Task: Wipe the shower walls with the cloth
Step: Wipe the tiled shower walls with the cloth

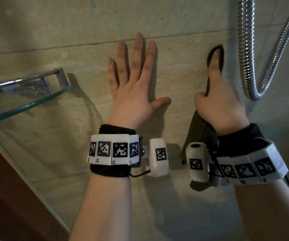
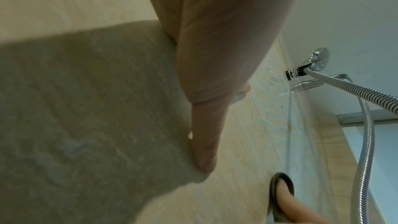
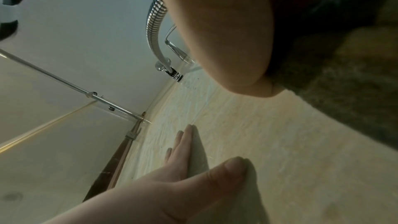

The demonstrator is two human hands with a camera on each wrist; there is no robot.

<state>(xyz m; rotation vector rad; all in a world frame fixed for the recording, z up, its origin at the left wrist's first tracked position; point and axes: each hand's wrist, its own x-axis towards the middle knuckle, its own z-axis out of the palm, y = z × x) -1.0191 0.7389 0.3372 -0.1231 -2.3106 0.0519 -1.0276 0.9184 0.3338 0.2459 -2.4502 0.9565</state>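
Cloth (image 1: 199, 129), dark and olive-grey, lies against the tiled shower wall (image 1: 183, 70) under our right hand (image 1: 222, 105). That hand grips it: the index finger runs straight up along the upper strip, the thumb and the other fingers curl round the bunched middle, and a loose tail hangs below the wrist. Left of the cloth, our left hand (image 1: 133, 80) lies flat on the tile, fingers straight and spread, holding nothing, only bracing.

Right of the cloth, close by, hangs the loop of the metal shower hose (image 1: 250, 70). We judge that a wide sweep that way could snag the hose and drag the fabric out of our grip. Only a narrow strip of cloth meets the wall, so a stroke may leave much of the tile unwiped. The bracing palm could also slip if the tile is wet.

Further left of the cloth, beyond the flat hand, a glass corner shelf (image 1: 35, 100) juts from the wall behind a chrome rail (image 1: 23, 80); what it holds, if anything, we cannot make out.
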